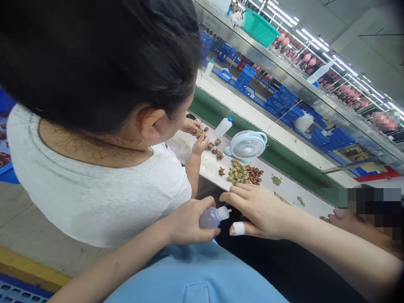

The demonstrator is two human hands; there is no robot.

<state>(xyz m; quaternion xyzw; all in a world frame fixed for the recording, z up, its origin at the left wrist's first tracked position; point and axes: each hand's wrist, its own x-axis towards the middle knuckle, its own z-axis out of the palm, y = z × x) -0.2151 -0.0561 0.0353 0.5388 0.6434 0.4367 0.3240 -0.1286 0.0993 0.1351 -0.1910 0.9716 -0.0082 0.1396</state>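
Observation:
My left hand (192,221) is wrapped round a small squeeze bottle (208,219) with a white nozzle cap, held in front of my blue apron (192,269). The cap end (224,212) tips toward the right and stands clear of the other hand. Just to the right of the nozzle, my right hand (255,210) has its fingers spread and nothing shows between them. White tape (239,228) is wound round its thumb. Beyond that hand, a pile of small brown and green-orange figurines (244,173) lies on the white worktable (208,165).
A co-worker in a white shirt (94,181) sits close at left, holding a small piece (199,133). A light blue fan (248,147) and a blue-tipped white bottle (223,126) stand on the table. Small green parts (276,181) lie farther right. Another person (372,227) is at the right edge.

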